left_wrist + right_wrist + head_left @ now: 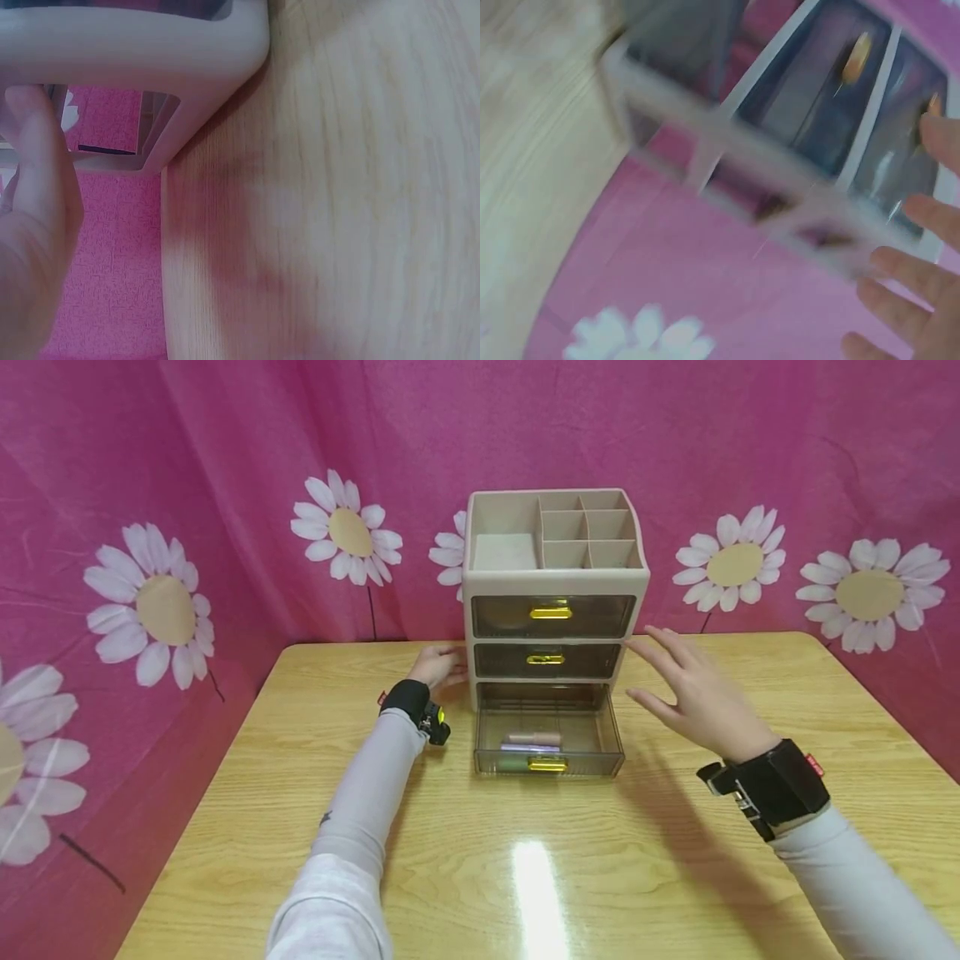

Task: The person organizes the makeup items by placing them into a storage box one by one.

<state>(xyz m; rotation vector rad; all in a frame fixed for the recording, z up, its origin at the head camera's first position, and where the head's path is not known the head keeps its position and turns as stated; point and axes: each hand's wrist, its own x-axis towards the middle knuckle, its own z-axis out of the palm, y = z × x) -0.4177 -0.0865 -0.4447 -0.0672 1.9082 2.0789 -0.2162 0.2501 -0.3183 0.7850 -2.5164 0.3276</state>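
Observation:
A beige desktop drawer organizer (557, 581) with a compartment top stands at the back of the table. Its two upper smoky drawers are closed, and the bottom drawer (611, 752) is pulled out. Inside that drawer lie a pinkish tube (534, 737) and a purple stick-like item (531, 748). My left hand (440, 667) touches the organizer's left side, its thumb by a side opening in the left wrist view; its other fingers are mostly hidden. With fingers spread, my right hand (697, 693) hovers beside the organizer's right side, holding nothing.
Yellow-gold handles (551, 612) sit on the drawer fronts. The wooden table (487, 877) ends at the back against a pink curtain (570, 427) with white daisies. Another stretch of the curtain hangs along the left side.

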